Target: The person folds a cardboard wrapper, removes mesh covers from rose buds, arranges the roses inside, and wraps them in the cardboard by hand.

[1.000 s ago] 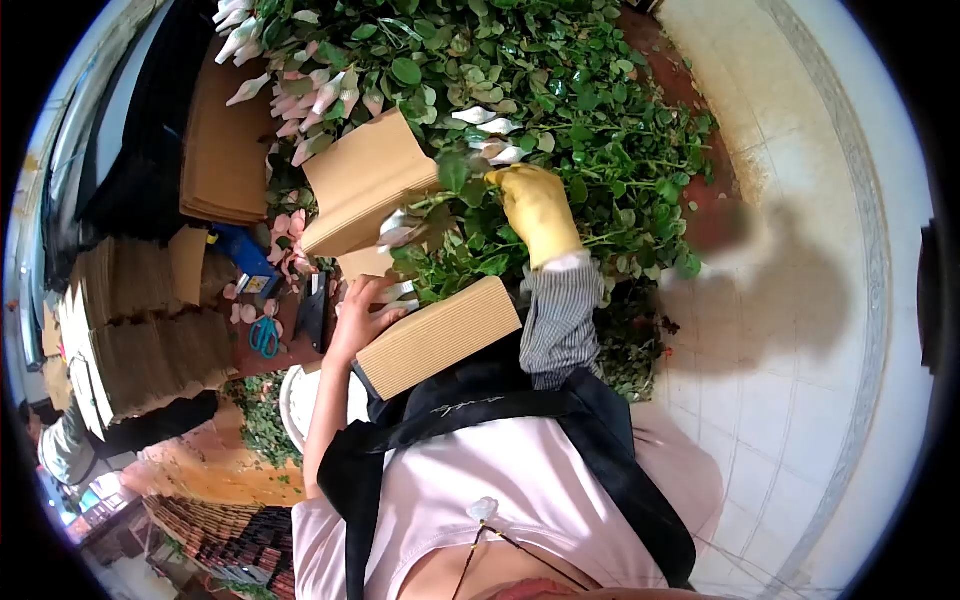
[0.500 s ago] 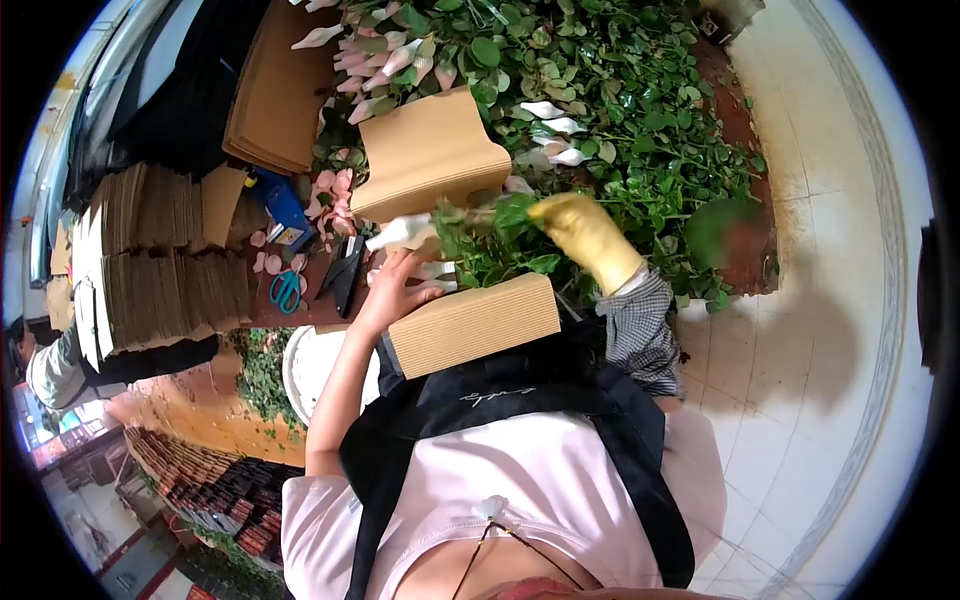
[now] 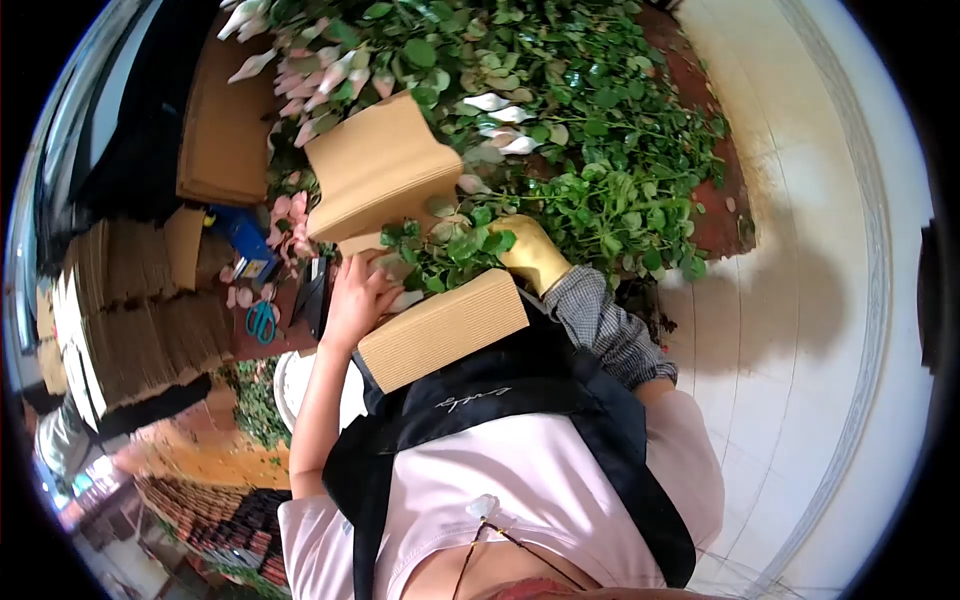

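My left hand (image 3: 352,300) is bare and lies over pale rose heads inside a folded corrugated cardboard wrap, its fingers spread and partly hidden. A whitish rose bud (image 3: 405,300) shows beside its fingertips. My right hand (image 3: 533,252), in a yellow glove, closes around leafy rose stems (image 3: 455,250) at the right end of the wrap. The wrap's near flap (image 3: 445,330) stands up against my black apron. Its far flap (image 3: 385,165) leans back over the pile of roses.
Leafy roses (image 3: 610,150) cover the table, with white-sleeved buds (image 3: 500,115) among them. Teal scissors (image 3: 262,322), a black stapler (image 3: 312,298) and a blue box (image 3: 240,240) lie at the left. Beyond are cardboard stacks (image 3: 130,310). A white bucket (image 3: 292,390) stands below the table edge.
My gloved hand has come down and left with the rose stems, which now lie lower in the wrap. The white rose head is now mostly hidden by my left hand. The view has shifted.
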`<state>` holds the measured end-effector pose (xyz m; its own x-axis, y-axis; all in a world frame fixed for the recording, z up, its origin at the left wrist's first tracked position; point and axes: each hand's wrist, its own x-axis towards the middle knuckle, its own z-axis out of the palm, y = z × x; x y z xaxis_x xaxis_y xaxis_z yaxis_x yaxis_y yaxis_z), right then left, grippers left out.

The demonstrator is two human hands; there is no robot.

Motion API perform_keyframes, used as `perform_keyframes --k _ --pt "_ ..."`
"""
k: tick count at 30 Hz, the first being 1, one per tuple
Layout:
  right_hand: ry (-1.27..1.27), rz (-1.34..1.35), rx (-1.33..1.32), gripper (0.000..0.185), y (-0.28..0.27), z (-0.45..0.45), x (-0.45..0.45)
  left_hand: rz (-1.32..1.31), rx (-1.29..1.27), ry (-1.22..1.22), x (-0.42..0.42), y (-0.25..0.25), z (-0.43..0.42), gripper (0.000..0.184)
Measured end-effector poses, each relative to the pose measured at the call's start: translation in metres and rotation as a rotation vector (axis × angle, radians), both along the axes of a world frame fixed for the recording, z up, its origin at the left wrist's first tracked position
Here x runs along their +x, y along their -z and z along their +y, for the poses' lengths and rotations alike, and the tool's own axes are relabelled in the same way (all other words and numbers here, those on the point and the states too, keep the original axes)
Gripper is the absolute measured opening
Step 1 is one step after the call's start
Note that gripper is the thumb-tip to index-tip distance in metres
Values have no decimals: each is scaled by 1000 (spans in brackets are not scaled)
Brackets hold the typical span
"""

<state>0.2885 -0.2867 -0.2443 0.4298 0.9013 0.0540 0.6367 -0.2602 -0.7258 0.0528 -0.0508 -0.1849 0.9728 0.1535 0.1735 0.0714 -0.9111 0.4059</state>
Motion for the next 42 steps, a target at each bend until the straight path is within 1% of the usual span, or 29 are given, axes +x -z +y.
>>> perform_keyframes --k 1,2,3,5,6,7,9,10,11,13,17,20,22,23,24,26,27,28,29,31,32,33,34,35,36,37,39,41,42 --pt "30 67 -104 30 -3 0 4 36 -85 -24 -1 6 0 29" --pt "19 188 -24 40 20 -6 11 9 -149 -15 1 0 -1 31" --pt "27 494 -262 49 -26 -4 12 38 -181 -42 0 0 -4 35" --pt "-33 789 -30 51 -63 -18 17 5 -176 -83 -4 16 -4 39" --pt "-6 672 -123 47 -96 -19 20 13 -194 -97 -6 16 -5 41" --pt "24 473 -56 39 -104 -25 27 24 -181 -75 -8 15 -3 41" --pt "234 186 14 40 -107 -32 46 13 -190 -90 -7 17 -3 40" --pt "353 -100 109 28 -103 -36 52 12 -190 -101 -7 16 -5 40" --pt "448 -233 -32 23 -89 -46 56 32 -204 -102 -7 14 -5 41" --pt "384 -291 -60 19 -39 -62 47 40 -239 -131 -4 5 -9 43" --pt "353 -486 -251 23 -28 -58 23 42 -143 -123 -4 5 -8 42" --pt "297 -210 -101 30 -50 -69 36 33 -122 -128 -3 7 -8 34" --pt "395 195 61 38 -72 -69 64 38 -111 -116 -5 9 -6 34" --pt "501 86 -115 43 -109 -59 76 35 -111 -119 -5 8 -6 34" --pt "492 -191 44 41 -99 -62 107 33 -101 -121 -5 6 -7 34" --pt "577 -468 120 38 -100 -55 158 28 -90 -115 -5 4 -9 34" --pt "631 -652 -211 33 -105 -53 176 39 -95 -117 -4 4 -8 34" --pt "605 -847 -341 36 -78 -59 205 50 -97 -119 -4 4 -7 34" --pt "732 -887 -555 47 -44 -62 229 48 -91 -113 -3 5 -7 34" --pt "626 -740 -721 34 -14 -79 250 30 -98 -130 -6 12 -6 35" --pt "638 -822 -653 20 -13 -81 254 51 -99 -123 -7 12 -4 37" --pt "638 -909 -581 19 -21 -74 254 19 -99 -98 -7 11 -3 38" --pt "780 -890 -556 14 -31 -70 256 16 -113 -111 -7 10 -5 37" --pt "845 -1033 -53 16 -64 -71 229 18 -133 -121 -6 9 -6 37" --pt "870 -1199 183 18 -94 -72 216 24 -152 -135 -5 7 -7 37" --pt "928 -1199 83 23 -120 -78 204 35 -170 -142 -5 5 -8 36" --pt "996 -1114 -32 22 -117 -114 222 43 -176 -140 -6 4 -8 36" --pt "927 -1063 98 22 -169 -119 200 -15 -213 -140 -5 9 -8 36" --pt "894 -911 234 22 -195 -110 177 -35 -192 -132 -6 8 -8 41"
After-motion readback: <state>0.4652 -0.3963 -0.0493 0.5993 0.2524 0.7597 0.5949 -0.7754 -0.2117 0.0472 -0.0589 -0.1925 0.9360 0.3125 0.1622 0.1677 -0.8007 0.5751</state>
